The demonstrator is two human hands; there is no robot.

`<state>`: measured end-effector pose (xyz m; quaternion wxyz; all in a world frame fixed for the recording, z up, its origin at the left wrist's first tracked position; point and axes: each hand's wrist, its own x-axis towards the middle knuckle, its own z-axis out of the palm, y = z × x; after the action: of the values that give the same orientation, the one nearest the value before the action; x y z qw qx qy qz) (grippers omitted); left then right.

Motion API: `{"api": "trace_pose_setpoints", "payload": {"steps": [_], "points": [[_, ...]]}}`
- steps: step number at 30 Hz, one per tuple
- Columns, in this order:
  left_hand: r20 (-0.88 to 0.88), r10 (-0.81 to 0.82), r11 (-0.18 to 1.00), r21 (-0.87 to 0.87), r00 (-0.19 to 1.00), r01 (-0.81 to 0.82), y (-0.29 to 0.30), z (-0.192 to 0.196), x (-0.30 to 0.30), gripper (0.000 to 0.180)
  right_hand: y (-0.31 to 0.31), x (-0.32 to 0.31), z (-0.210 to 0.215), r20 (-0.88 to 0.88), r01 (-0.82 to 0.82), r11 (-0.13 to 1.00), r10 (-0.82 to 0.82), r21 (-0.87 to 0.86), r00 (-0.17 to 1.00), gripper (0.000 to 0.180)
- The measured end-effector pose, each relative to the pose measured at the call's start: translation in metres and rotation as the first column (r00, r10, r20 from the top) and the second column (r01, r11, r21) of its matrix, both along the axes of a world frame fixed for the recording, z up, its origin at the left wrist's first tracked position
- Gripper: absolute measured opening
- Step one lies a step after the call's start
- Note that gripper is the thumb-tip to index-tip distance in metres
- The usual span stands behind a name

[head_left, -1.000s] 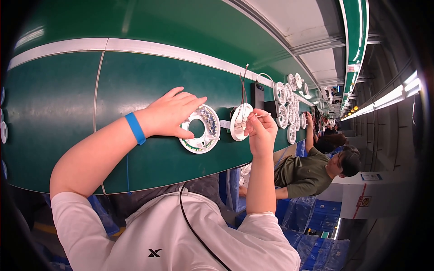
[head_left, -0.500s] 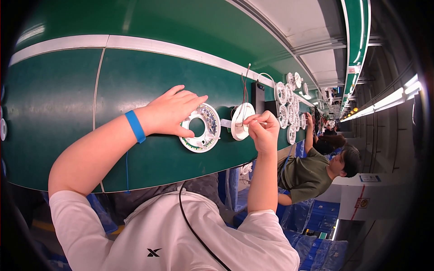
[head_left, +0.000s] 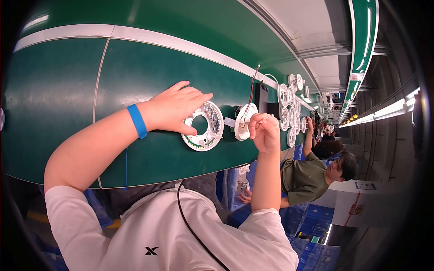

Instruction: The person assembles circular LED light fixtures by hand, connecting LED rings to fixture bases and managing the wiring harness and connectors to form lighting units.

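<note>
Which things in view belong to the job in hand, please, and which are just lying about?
Apparently in the job:
White ring-shaped housing with circuit board, under the left hand
White round disc, by the right hand
Thin dark wires, by the disc

Apparently lying about:
Black rectangular device
White round housings, clustered farther right

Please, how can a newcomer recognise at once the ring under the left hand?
On the green table, find the left hand, whose wrist wears a blue band. Partly under it lies a white ring with small electronic parts. Unlike the white dish to its right, it has a wide central hole, and it lies apart from the crowded rings farther right.
</note>
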<state>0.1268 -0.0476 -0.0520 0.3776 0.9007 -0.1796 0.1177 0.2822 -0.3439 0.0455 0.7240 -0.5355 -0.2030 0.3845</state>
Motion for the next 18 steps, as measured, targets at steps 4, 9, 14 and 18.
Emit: {"api": "trace_pose_setpoints", "payload": {"steps": [4, 9, 14, 18], "points": [[-0.023, -0.006, 1.0, -0.009, 1.0, 0.005, 0.0, 0.0, 0.0, 0.103, 0.001, 0.002, 0.005, -0.016, -0.035, 0.998, 0.035, -0.05, 0.999, 0.017], [0.017, 0.009, 1.0, -0.003, 1.0, -0.009, 0.0, -0.002, -0.001, 0.097, 0.015, -0.01, 0.017, 0.08, 0.026, 0.978, -0.009, -0.208, 0.997, 0.012], [0.07, 0.024, 1.0, 0.001, 0.997, -0.024, 0.0, -0.004, -0.001, 0.094, 0.035, -0.02, 0.019, 0.371, 0.126, 0.774, 0.149, -0.621, 0.917, 0.009], [0.081, 0.023, 1.0, 0.004, 0.996, -0.023, 0.0, -0.005, 0.0, 0.093, 0.054, -0.028, 0.022, 0.427, 0.217, 0.683, 0.153, -0.697, 0.891, 0.007]]}}
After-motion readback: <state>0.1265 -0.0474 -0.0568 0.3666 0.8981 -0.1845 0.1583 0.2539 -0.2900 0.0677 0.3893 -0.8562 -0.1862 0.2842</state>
